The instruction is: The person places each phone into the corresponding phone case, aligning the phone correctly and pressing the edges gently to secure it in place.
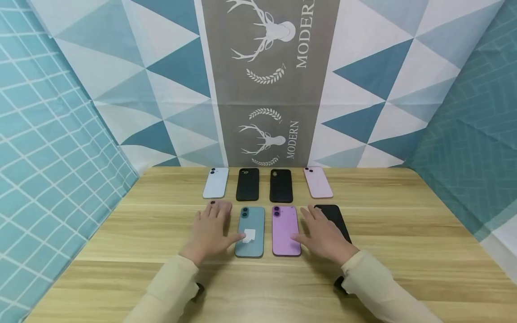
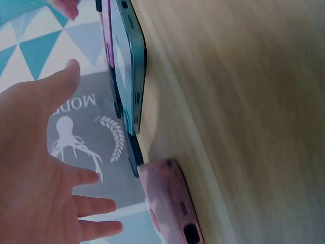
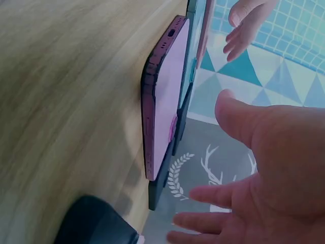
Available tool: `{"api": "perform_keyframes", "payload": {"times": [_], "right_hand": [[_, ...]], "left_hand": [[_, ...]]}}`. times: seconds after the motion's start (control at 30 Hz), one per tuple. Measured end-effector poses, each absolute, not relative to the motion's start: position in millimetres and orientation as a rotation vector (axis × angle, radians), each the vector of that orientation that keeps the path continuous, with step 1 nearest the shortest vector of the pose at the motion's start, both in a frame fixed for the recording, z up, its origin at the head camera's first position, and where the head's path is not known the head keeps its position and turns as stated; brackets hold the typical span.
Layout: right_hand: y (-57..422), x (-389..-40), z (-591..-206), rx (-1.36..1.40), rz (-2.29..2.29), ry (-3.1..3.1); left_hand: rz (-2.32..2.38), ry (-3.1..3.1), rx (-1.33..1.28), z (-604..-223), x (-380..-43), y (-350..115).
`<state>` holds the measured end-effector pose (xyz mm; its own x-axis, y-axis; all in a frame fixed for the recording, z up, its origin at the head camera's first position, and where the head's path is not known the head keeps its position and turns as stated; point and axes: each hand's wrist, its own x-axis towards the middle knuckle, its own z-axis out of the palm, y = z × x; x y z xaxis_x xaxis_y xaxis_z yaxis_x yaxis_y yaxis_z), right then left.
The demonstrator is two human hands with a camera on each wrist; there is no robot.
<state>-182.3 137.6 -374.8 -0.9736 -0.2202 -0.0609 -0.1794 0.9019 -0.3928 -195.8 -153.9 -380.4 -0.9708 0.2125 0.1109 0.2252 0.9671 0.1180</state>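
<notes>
My left hand [image 1: 210, 235] hovers with fingers spread over a pink phone [image 1: 227, 206], mostly hidden by the hand in the head view. Its thumb extends over a teal phone [image 1: 253, 220] bearing a white patch. In the left wrist view, a gap separates the left hand [image 2: 35, 157] from the pink phone [image 2: 165, 198]. My right hand [image 1: 326, 235] is held above a black phone-shaped item [image 1: 335, 214], partly covering it. Beside its thumb lies a purple phone [image 1: 285, 224]. The right wrist view shows that hand [image 3: 284, 157] raised, holding nothing.
Behind the front row lie a white phone [image 1: 216, 183], two black phone cases [image 1: 247, 186] with camera cutouts and a light pink phone [image 1: 319, 183]. All rest on a wooden table [image 1: 258, 291]. A patterned cloth [image 1: 266, 89] rises at the table's back edge.
</notes>
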Motion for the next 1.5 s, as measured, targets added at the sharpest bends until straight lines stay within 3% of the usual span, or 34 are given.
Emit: {"api": "perform_keyframes", "payload": {"times": [0.6, 1.0, 1.5], "right_hand": [[100.3, -197.5, -378.0, -0.188, -0.764, 2.912], [79.4, -194.4, -392.1, -0.165, -0.458, 3.066], [70.6, -194.9, -389.3, -0.176, -0.460, 2.989]], "left_hand": [[-0.331, -3.247, 0.029, -371.6, -211.1, -188.3], [-0.415, -3.304, 0.131, -366.3, -212.2, -186.5], [-0.313, -3.396, 0.263, -361.1, -215.7, -171.4]]}}
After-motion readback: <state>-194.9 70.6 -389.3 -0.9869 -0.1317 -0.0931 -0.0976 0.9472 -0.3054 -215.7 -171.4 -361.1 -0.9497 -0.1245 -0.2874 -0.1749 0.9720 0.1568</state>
